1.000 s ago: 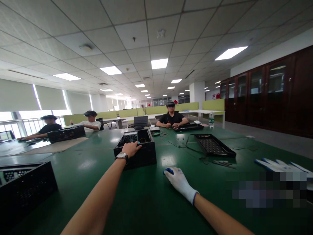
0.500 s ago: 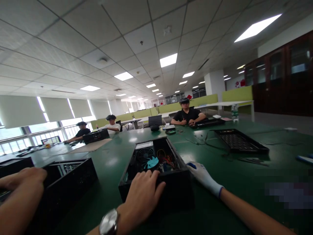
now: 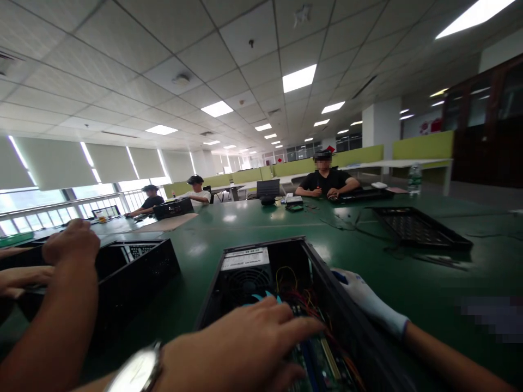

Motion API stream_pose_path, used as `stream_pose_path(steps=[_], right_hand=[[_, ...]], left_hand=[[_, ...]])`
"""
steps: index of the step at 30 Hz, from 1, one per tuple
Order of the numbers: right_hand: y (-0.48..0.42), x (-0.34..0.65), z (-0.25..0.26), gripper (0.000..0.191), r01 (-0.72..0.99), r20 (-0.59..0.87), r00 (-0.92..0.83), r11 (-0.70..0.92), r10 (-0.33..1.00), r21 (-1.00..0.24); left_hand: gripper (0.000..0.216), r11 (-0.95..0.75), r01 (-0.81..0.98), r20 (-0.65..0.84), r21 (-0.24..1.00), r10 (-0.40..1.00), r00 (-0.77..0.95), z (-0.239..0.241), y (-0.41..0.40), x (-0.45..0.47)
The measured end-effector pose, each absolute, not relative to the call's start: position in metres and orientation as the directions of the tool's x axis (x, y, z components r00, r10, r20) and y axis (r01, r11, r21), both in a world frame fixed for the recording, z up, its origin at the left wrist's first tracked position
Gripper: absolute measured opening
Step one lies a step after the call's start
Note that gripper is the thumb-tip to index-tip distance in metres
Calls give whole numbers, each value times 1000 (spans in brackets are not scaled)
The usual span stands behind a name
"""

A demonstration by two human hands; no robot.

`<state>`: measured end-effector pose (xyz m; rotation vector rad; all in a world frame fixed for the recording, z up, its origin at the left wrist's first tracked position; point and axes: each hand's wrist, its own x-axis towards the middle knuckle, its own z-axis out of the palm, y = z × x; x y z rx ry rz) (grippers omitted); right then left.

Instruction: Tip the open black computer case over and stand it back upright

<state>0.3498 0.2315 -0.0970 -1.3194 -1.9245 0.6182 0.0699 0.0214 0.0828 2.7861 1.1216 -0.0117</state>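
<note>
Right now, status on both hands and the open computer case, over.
Left hand open, fingers spread over near edge of the case. Right hand gloved, against its right wall, grip unclear. Co-worker's hand on neighbouring case, left, apart.

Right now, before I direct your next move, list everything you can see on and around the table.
Open computer case: one, black, dead ahead; fan and coloured wires inside.
Second case: one, black, left; co-worker's hands on it.
Perforated panel: one, black, right, lying on the table.
Table: one, green, under everything.
Laptop: one, black, far side.
Water bottle: one, clear, far right.
Seated people: three, far side and far left.
Left hand: bare, wristwatch, fingers spread over the open case's near end.
Right hand: white glove, against the case's right wall.
</note>
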Motion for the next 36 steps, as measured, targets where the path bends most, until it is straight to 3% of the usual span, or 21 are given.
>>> stream_pose_path(steps=[4, 7, 12, 17, 23, 26, 28, 32, 34, 36], right_hand=[[202, 359, -93, 66, 583, 306, -244, 391, 920, -712], [182, 370, -97, 65, 609, 311, -262, 407, 914, -681], [161, 384, -101, 58, 554, 328, -283, 433, 901, -711], [155, 392, -99, 53, 529, 250, -241, 343, 938, -776], [175, 408, -54, 51, 717, 480, -117, 409, 869, -565], [166, 382, 2, 48, 714, 556, -288, 562, 780, -418], [154, 346, 36, 40, 668, 532, -472, 679, 703, -305], [142, 263, 60, 38, 632, 306, -706, 763, 638, -135], [150, 231, 48, 33, 575, 152, -789, 802, 596, -159], [162, 209, 27, 18, 555, 86, -802, 791, 591, -255]], left_hand=[[104, -766, 642, -189, 36, 626, 757, 77, 90, 55], [118, -775, 631, -261, 22, 605, 752, 60, 111, 45], [105, -841, 538, -188, -60, 539, 821, 41, 109, 45], [94, -841, 510, -139, -181, 536, 833, 35, 98, 46], [95, -830, 491, -76, -264, 525, 848, 53, 79, 46], [90, -847, 464, -24, -259, 486, 874, 68, 61, 40], [85, -859, 444, -2, -255, 460, 888, 77, 47, 37], [81, -875, 414, -15, -253, 431, 902, 87, 26, 37], [73, -871, 416, -23, -262, 436, 900, 86, 20, 37], [62, -873, 417, -13, -255, 434, 901, 84, 16, 36]])
